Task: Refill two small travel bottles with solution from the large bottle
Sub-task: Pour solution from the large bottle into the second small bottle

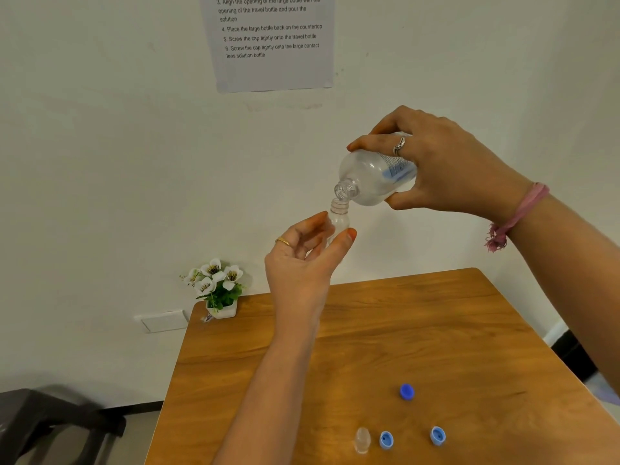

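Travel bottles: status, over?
Left hand holds travel bottle. Right hand tips large bottle, mouths aligned. Second bottle uncapped on table. Nothing obstructing.

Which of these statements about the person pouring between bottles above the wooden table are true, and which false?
1. The right hand tilts the large clear plastic bottle neck-down over a smaller bottle. True.
2. The left hand rests flat on the brown wooden table. False: it is raised, pinching the small clear travel bottle.
3. The large bottle has its cap on. False: its neck is open.
4. Three blue plastic caps lie on the table: dark blue cap, light blue cap, second light blue cap. True.
5. The white flowers in a white pot stand at the table's near right corner. False: far left corner, by the wall.
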### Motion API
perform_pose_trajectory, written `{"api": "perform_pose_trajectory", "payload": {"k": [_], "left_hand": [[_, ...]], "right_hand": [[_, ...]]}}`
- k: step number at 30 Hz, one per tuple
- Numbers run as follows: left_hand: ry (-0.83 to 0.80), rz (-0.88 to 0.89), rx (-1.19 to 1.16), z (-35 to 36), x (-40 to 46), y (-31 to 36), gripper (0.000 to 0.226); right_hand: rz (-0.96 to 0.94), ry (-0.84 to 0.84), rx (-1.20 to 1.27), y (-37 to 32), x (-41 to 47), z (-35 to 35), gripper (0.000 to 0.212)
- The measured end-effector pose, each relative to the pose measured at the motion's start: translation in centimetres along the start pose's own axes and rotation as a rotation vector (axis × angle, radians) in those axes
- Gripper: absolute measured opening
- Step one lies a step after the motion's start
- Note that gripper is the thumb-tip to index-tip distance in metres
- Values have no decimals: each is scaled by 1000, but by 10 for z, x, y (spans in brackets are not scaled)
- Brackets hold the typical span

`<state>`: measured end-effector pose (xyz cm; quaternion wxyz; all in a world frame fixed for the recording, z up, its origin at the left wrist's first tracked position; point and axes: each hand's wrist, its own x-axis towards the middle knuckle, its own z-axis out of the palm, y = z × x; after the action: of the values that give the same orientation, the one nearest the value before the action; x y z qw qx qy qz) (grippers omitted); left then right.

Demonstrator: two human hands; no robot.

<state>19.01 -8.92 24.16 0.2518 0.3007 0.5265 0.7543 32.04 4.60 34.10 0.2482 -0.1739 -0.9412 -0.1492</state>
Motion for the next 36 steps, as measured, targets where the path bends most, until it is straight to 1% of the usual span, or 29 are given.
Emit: {"api": "perform_pose_trajectory", "payload": {"k": [36], "left_hand": [[12, -14, 0, -1, 0, 0, 41]], "right_hand": [[-8, -2, -9, -3, 3, -1, 73]]}}
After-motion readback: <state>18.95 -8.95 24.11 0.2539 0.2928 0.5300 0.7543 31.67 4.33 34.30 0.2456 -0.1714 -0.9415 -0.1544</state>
